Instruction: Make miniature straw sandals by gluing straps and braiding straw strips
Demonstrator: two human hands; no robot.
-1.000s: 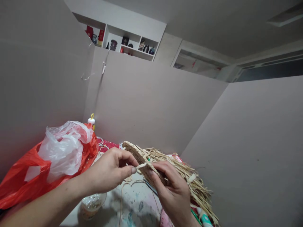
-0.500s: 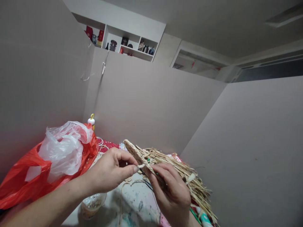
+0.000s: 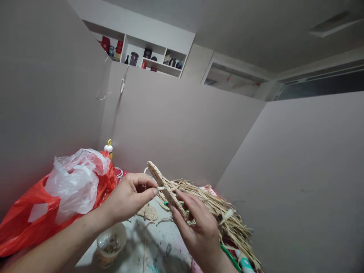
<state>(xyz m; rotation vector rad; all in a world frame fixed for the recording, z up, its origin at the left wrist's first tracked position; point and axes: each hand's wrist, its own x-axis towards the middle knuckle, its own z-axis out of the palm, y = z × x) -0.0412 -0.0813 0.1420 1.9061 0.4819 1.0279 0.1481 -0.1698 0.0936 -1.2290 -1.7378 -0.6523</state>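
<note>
A flat woven straw piece (image 3: 165,185) stands tilted on edge between my hands. My right hand (image 3: 196,227) grips its lower part with the fingers wrapped round it. My left hand (image 3: 127,199) pinches a thin straw strand (image 3: 160,188) coming off the piece's left side, thumb and forefinger closed. Behind the piece lies a bundle of loose straw (image 3: 224,214). A small woven disc (image 3: 148,211) lies on the table under my hands.
A red plastic bag (image 3: 25,218) with a white bag (image 3: 72,182) on it fills the left. A small cup (image 3: 109,244) stands near my left wrist. A bottle with a yellow loop (image 3: 108,148) stands in the corner. Partition walls enclose the paint-stained table (image 3: 159,254).
Both hands have risen slightly and the woven piece has tilted more upright. My left hand has drawn the strand out to the left. The small woven disc on the table has come into sight.
</note>
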